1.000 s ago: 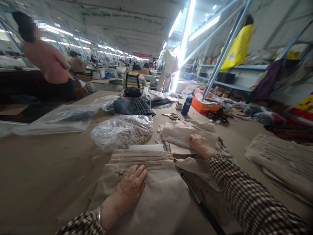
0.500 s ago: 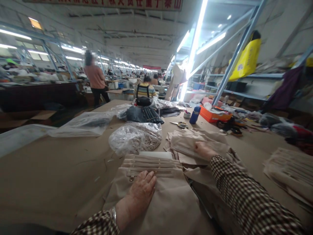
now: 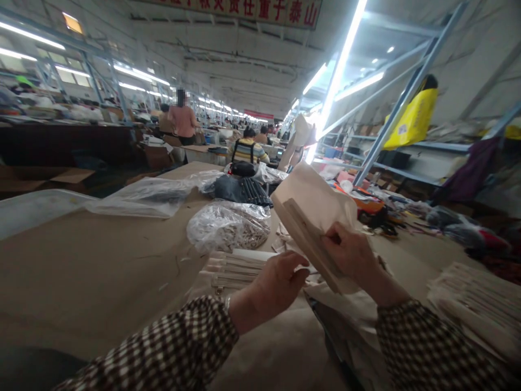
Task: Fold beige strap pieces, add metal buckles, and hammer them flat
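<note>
My right hand (image 3: 352, 252) grips a beige fabric panel (image 3: 315, 190), raised and tilted above the table, with a long strip along its lower side. Close to the panel's lower edge is my left hand (image 3: 279, 282), its fingers curled and the thumb near the index finger. Whether anything sits between those fingertips is not visible. Beneath the left hand lies a stack of beige fabric pieces (image 3: 234, 271) with zipper-like strips and a small metal ring. More beige fabric, partly hidden by the raised panel, lies under my right hand.
A clear plastic bag (image 3: 228, 225) of small beige pieces sits beyond the stack. Dark fabric pieces (image 3: 244, 187) lie behind it. Another beige stack (image 3: 476, 304) is at the right. An orange box (image 3: 368, 205) stands farther back. Other people work in the background.
My right hand has lifted the beige panel from the pile and tilted it up. My left hand has left the stack's surface and moved right, toward the panel, its fingers now curled.
</note>
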Tool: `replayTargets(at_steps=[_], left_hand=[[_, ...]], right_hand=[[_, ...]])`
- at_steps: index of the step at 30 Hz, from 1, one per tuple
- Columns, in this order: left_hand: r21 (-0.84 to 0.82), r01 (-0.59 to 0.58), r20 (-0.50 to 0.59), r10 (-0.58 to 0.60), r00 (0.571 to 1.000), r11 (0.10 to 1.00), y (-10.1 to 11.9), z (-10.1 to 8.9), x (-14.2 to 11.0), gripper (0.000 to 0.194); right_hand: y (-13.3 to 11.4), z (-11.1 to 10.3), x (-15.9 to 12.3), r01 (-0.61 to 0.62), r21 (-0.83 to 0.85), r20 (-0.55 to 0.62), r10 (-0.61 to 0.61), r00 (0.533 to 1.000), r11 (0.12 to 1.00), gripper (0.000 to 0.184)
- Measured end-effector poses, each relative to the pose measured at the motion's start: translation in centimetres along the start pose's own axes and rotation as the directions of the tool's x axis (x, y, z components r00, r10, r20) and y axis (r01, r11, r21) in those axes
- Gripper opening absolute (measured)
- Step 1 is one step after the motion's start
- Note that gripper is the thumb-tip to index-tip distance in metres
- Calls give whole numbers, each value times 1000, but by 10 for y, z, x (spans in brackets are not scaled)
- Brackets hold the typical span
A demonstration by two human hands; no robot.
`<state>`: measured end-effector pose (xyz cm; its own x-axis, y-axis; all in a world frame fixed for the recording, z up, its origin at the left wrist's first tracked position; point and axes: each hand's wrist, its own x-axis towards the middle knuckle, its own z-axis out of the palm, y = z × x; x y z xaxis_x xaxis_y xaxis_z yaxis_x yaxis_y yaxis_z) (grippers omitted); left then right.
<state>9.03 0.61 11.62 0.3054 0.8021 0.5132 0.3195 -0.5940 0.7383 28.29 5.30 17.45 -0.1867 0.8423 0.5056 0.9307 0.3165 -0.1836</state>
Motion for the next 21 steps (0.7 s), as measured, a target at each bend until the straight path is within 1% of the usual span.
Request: replayTargets(at_steps=[2,4,5,6,7,9,10,11,12,13,14,15,16,17,18,19,20,21], left_hand=[[-130,132,-58,-140,988,983,7,6,16,17],[-222,277,-111,-307,945,935,6,7,24,15],[-271,329,-127,-372,919,905,4,6,25,14],[-328,360,-126,-418,900,873,2,4,24,15],[-391,375,-113,-448,887,840,-1,2,22,17],[-505,397,-55,-488,871,766,-4,-2,16,22],[-547,403,-31,-499,866,734,-5,-3,13,23],[-572,407,-16,-506,863,712,-6,-4,10,23],[-583,407,-12,-509,861,703,-7,-5,8,21],[-578,404,-19,-507,862,709,-7,-7,6,19],[-554,395,-37,-496,868,733,-7,-10,5,17],[-509,380,-65,-474,878,773,-6,-15,6,16],[-444,359,-88,-438,895,821,-3,-22,7,17],[-360,329,-101,-387,917,873,2,-31,8,18],[-252,289,-101,-322,941,924,8,-41,11,17],[-119,235,-86,-246,966,965,17,-52,13,16],[21,160,-66,-159,985,987,26,-63,16,14],[163,73,-45,-67,997,984,37,-74,19,11]], right_hand=[[-21,3,-7,18,152,-57,-9,998,988,15],[-35,7,-12,-3,313,-93,34,995,950,16],[-40,10,-15,-30,414,-87,73,994,910,18],[-44,14,-18,-65,526,-66,117,991,848,20],[-48,19,-21,-99,637,-31,154,988,764,22],[-53,31,-29,-151,814,47,196,980,561,25],[-56,38,-33,-163,869,72,207,976,468,26],[-58,43,-37,-171,899,89,213,973,403,27],[-59,47,-40,-174,910,99,212,972,376,27],[-60,48,-44,-164,906,90,201,976,390,26],[-60,46,-46,-129,884,47,188,981,449,23],[-60,40,-47,-64,832,-36,169,985,551,20],[-59,29,-47,33,735,-161,127,979,677,19],[-59,15,-45,152,584,-306,42,951,798,21],[-59,-1,-43,272,387,-426,-91,900,881,24],[-60,-19,-39,375,167,-492,-252,833,912,25],[-61,-36,-34,465,-18,-472,-418,776,885,24],[-64,-52,-29,540,-155,-398,-553,732,827,22]])
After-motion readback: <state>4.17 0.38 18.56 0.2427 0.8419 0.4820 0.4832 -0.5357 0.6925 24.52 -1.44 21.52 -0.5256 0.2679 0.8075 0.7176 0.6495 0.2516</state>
